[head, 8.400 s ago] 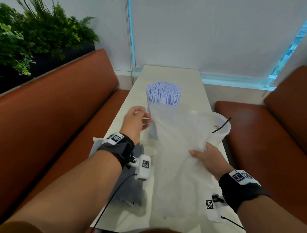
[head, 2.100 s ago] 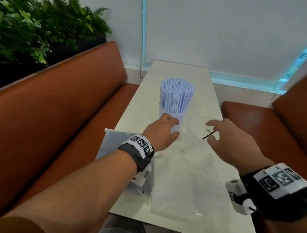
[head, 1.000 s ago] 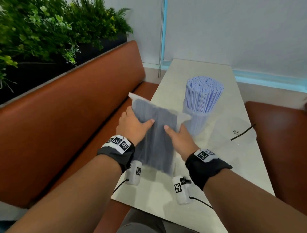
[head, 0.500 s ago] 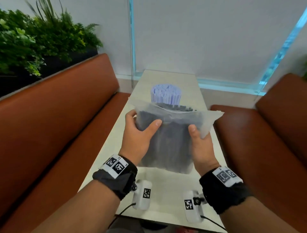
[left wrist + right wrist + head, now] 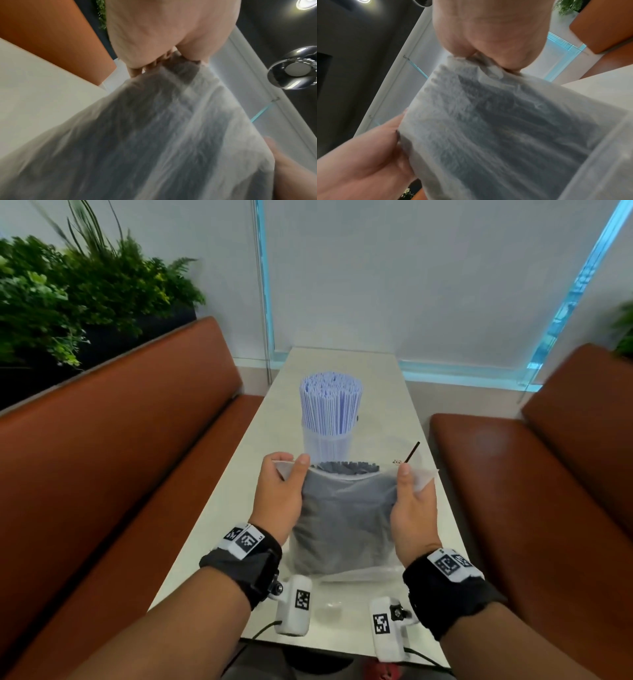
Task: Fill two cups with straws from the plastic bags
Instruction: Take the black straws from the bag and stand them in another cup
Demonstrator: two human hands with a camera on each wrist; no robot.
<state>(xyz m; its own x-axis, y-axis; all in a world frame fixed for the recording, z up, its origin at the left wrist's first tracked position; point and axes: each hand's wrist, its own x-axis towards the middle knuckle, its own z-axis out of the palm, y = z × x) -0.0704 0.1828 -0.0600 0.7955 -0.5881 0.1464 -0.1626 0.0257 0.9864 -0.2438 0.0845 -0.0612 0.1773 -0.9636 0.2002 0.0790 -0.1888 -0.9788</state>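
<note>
I hold a frosted plastic bag (image 5: pixel 344 518) of dark straws upright over the near end of the table. My left hand (image 5: pixel 279 491) pinches its top left corner and my right hand (image 5: pixel 412 501) pinches its top right corner. The bag's mouth is pulled open and the dark straw ends (image 5: pixel 347 466) show at the top. Both wrist views show the bag (image 5: pixel 154 135) (image 5: pixel 505 128) close up, blurred, hanging from the pinching fingers. Behind the bag stands a clear cup (image 5: pixel 329 445) packed with pale blue straws (image 5: pixel 330 405). A second clear cup (image 5: pixel 407 446) with one dark straw (image 5: pixel 412 451) stands to the right, mostly hidden.
The narrow pale table (image 5: pixel 342 364) runs away from me between two brown benches (image 5: pixel 120 457) (image 5: pixel 534 474). A flat empty plastic bag (image 5: pixel 363 573) lies on the table under the held one. Plants (image 5: pixel 68 296) stand behind the left bench.
Both hands lifted the bag of dark straws off the table's left side, brought it upright in front of me, and slid up to its top corners, pulling the mouth open.
</note>
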